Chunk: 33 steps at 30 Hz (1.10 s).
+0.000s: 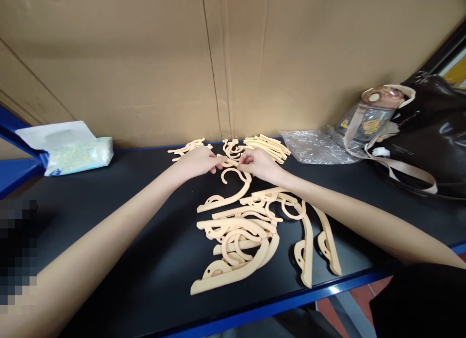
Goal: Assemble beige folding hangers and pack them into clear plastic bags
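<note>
Both my hands meet over the far middle of a black shelf (120, 241). My left hand (199, 161) and my right hand (259, 164) are closed, pinching a small cream plastic hanger piece (226, 159) between them. Just below them lies a hooked hanger half (227, 190). A heap of cream plastic hanger parts (247, 236) is spread toward the front edge. More small parts (267, 146) are stacked behind my hands, against the cardboard.
A cardboard wall (233, 61) backs the shelf. A tissue pack (78, 153) lies at far left by a blue frame. At right are a crumpled clear plastic bag (313, 146), a water bottle with strap (367, 120) and a black bag (429, 129).
</note>
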Motion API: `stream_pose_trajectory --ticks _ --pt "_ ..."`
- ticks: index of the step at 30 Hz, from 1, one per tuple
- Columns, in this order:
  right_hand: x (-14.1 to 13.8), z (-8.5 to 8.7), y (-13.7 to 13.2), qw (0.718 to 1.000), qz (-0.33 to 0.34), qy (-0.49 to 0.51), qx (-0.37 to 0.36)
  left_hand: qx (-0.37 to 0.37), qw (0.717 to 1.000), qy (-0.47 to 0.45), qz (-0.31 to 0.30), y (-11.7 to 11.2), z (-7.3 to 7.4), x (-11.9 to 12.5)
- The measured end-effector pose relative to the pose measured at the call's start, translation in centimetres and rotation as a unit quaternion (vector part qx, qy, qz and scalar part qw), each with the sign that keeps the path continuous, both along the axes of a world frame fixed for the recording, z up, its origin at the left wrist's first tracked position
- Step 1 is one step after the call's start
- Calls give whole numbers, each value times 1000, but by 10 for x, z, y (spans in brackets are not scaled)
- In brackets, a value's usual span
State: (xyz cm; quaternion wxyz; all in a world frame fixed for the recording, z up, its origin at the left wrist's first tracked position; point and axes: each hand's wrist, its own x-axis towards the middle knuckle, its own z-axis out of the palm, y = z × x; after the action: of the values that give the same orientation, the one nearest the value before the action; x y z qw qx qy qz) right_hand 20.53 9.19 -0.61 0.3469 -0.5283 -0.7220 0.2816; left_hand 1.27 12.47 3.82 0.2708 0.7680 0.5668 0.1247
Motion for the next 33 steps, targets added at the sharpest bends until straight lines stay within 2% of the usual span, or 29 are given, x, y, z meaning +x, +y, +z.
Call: stream_pose_trajectory --ticks 2,5,7,9,11,12,14,16,19,21,24,26,28,30,31,33 --pt "-2 4 0 997 11 70 -9 6 999 -44 17 -3 4 2" --pt "-3 19 -4 987 21 162 -6 45 989 -133 52 -10 14 7" --pt "-1 32 -7 975 29 222 18 100 968 -219 69 -17 24 12" --pt "5 47 -11 966 32 242 82 166 930 -319 71 -24 35 16" --pt "13 62 -16 965 13 178 193 228 887 -395 67 -32 46 21" --pt "18 69 -19 959 -8 118 258 242 875 -414 61 -36 51 23" --pt "25 81 -25 933 -52 -23 356 219 873 -434 43 -46 59 26" --pt "29 90 -31 903 -70 -151 397 122 894 -431 11 -56 65 29" --pt "27 95 -39 883 -54 -290 365 -39 921 -387 -34 -64 67 30" --pt "23 94 -42 879 -37 -360 312 -81 937 -335 -57 -62 63 30" --pt "17 86 -41 872 -26 -423 246 -42 963 -262 -51 -55 51 33" --pt "15 80 -35 885 -21 -410 218 11 972 -232 -32 -54 41 38" --pt "19 75 -26 928 -4 -334 167 63 975 -214 -24 -59 31 43" --pt "27 73 -16 981 -2 -172 88 96 976 -190 -34 -65 23 46" --pt "33 74 -11 996 -15 -75 53 101 978 -180 -43 -65 21 46" --pt "43 77 -5 996 -36 80 15 92 980 -168 -59 -59 19 43"
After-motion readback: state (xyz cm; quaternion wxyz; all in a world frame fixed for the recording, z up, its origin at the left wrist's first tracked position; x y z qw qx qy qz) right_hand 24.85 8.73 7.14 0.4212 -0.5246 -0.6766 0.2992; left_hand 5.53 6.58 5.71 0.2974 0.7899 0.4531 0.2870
